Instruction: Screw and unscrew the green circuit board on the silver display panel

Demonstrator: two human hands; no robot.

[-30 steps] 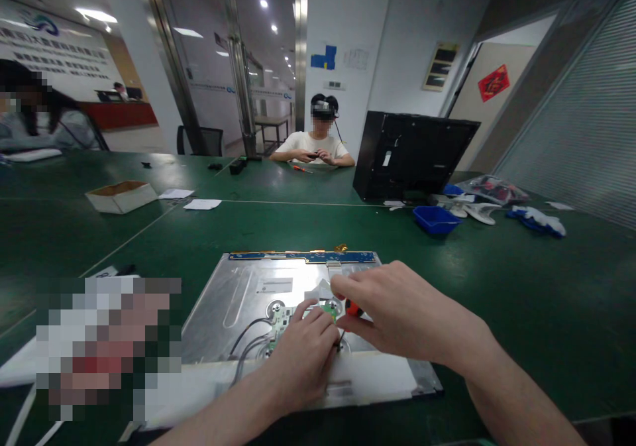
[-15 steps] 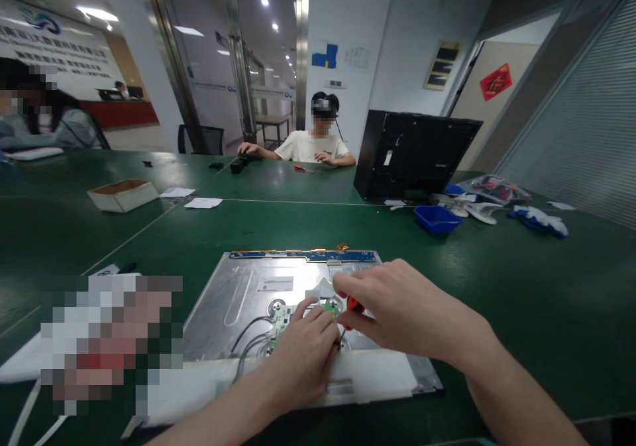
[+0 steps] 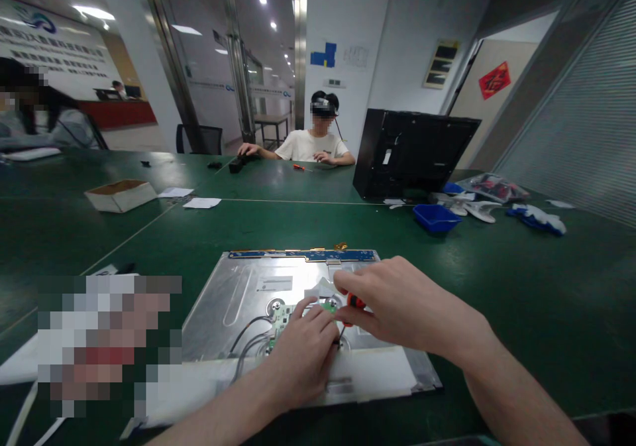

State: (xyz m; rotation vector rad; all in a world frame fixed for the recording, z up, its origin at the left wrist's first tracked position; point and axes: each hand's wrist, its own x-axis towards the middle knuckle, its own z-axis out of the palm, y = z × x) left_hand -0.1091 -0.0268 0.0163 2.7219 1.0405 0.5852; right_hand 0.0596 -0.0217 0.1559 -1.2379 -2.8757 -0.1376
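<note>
Right hand [image 3: 387, 300] grips screwdriver [image 3: 354, 301], seemingly inside panel's [image 3: 213, 313] edges.

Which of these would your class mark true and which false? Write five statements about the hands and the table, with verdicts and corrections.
1. The right hand holds a screwdriver. True.
2. The left hand is raised well above the metal panel. False: it rests over the circuit board on the panel.
3. The black monitor has its back to the camera. True.
4. The box is closed. False: its top is open.
5. A blue tray sits on the green table. True.
</note>
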